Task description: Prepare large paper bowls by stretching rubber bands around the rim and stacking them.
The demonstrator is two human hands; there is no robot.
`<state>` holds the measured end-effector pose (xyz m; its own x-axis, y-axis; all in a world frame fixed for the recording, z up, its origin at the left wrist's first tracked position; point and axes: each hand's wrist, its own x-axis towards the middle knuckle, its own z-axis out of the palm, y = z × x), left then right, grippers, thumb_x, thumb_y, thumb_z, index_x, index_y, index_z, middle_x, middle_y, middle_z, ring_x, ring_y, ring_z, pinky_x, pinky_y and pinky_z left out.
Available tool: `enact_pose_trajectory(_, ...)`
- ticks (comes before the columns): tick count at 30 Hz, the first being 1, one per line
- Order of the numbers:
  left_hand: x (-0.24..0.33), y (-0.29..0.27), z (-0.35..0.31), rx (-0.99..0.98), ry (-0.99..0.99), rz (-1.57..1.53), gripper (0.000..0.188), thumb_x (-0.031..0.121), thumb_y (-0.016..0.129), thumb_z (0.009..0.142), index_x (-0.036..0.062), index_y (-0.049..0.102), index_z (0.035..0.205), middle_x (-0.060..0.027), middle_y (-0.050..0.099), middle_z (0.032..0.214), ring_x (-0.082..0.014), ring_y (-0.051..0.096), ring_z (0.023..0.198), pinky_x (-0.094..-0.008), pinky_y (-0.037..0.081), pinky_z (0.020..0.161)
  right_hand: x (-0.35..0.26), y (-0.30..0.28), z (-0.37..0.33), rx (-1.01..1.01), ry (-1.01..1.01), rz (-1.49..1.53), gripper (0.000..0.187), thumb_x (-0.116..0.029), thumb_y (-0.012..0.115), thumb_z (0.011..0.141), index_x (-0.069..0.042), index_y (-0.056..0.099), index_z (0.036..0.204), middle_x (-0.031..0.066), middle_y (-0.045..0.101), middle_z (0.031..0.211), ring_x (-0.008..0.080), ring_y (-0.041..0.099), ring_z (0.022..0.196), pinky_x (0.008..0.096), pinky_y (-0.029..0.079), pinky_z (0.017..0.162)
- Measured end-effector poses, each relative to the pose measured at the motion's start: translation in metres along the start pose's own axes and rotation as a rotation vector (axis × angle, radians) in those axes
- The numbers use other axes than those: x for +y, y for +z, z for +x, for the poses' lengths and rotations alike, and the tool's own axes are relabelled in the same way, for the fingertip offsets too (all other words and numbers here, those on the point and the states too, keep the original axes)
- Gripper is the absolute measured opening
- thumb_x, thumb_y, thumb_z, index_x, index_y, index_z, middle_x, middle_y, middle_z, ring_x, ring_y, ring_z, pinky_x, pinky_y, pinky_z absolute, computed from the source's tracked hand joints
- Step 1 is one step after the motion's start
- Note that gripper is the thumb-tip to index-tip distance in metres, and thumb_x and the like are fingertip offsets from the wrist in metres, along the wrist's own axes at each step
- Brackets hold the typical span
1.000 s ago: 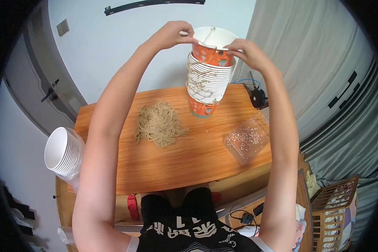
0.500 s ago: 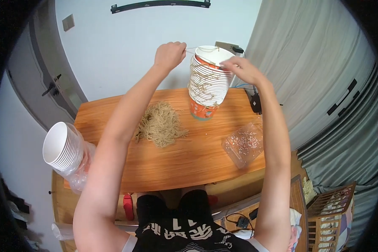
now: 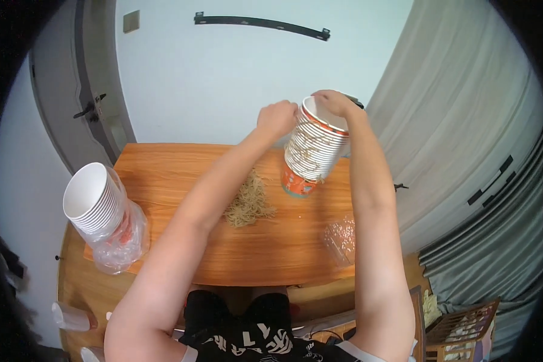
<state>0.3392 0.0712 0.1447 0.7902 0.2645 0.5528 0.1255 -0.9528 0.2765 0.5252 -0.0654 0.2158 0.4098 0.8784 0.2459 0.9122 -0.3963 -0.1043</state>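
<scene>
A tall stack of white-rimmed paper buckets (image 3: 320,145), orange at the bottom, leans on the wooden table right of centre. Tan string is wound between its rims, with loose ends hanging out. My left hand (image 3: 277,119) is a closed fist beside the stack's upper left rim; the string in it is mostly hidden by my fingers. Over the top bucket's mouth reaches my right hand (image 3: 336,104), its fingers bent around the far rim, fingertips partly hidden. A heap of tan strings (image 3: 248,204) lies left of the stack, partly behind my left forearm.
A second stack of white buckets (image 3: 90,196) in clear plastic wrap stands at the table's left edge. A clear bag with small pale beads (image 3: 341,238) lies by my right forearm on the wooden table (image 3: 253,259). A white wall (image 3: 235,78) rises behind.
My right hand has gone from the near right rim to the far rim. My left hand has come closer to the stack, and the string stretched from it no longer shows. The view has shifted.
</scene>
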Motion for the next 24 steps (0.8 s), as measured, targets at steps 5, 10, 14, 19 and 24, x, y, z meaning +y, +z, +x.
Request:
enact_pose_trajectory(5, -0.024, 0.005, -0.056, 0.012, -0.095, -0.255, 0.038, 0.019, 0.063, 0.089, 0.0097, 0.063, 0.126, -0.0129, 0.068, 0.119, -0.0335, 0.065, 0.11, -0.0461, 0.053, 0.091, 0.004, 0.031, 0.016, -0.011, 0.111, 0.143, 0.05, -0.035, 0.039, 0.103, -0.004, 0.058, 0.137, 0.0172, 0.059, 0.139, 0.0314, 0.053, 0.131, 0.0385, 0.036, 0.113)
enact_pose_trajectory(10, -0.018, -0.013, -0.137, 0.139, -0.098, -0.73, 0.034, 0.014, 0.066, 0.089, 0.0049, 0.065, 0.122, -0.014, 0.07, 0.114, -0.0279, 0.071, 0.093, -0.0395, 0.056, 0.081, 0.054, 0.012, 0.008, 0.162, 0.022, 0.089, 0.057, -0.039, 0.034, 0.107, -0.002, 0.042, 0.15, 0.0177, 0.041, 0.157, 0.0302, 0.035, 0.147, 0.0388, 0.024, 0.122)
enact_pose_trajectory(14, -0.053, -0.097, -0.274, 0.363, -0.205, -0.683, 0.022, 0.008, 0.068, 0.088, 0.0007, 0.07, 0.109, -0.01, 0.074, 0.097, -0.0194, 0.07, 0.078, -0.031, 0.055, 0.073, 0.005, -0.039, -0.043, 0.944, -0.033, -0.007, 0.052, -0.035, 0.034, 0.107, -0.002, 0.05, 0.144, 0.0174, 0.049, 0.149, 0.0293, 0.042, 0.141, 0.0414, 0.03, 0.118)
enact_pose_trajectory(19, -0.121, -0.227, -0.392, 0.736, -0.193, 0.074, 0.013, 0.005, 0.071, 0.085, 0.0032, 0.073, 0.098, -0.0099, 0.073, 0.089, -0.0236, 0.069, 0.081, -0.0345, 0.053, 0.075, -0.083, -0.019, -0.177, 1.357, -0.4, 0.599, 0.051, -0.031, 0.034, 0.105, 0.009, 0.058, 0.121, 0.0282, 0.063, 0.122, 0.0393, 0.062, 0.114, 0.0516, 0.048, 0.104)
enact_pose_trajectory(24, -0.147, -0.319, -0.381, 0.107, -0.225, 0.531, 0.02, 0.022, 0.067, 0.09, 0.0073, 0.073, 0.103, -0.0112, 0.073, 0.093, -0.0325, 0.068, 0.085, -0.0434, 0.053, 0.078, -0.316, 0.137, -0.188, 0.715, -0.555, 0.707, 0.03, -0.016, 0.059, 0.094, 0.0, 0.06, 0.12, 0.017, 0.064, 0.116, 0.0285, 0.063, 0.106, 0.0424, 0.05, 0.097)
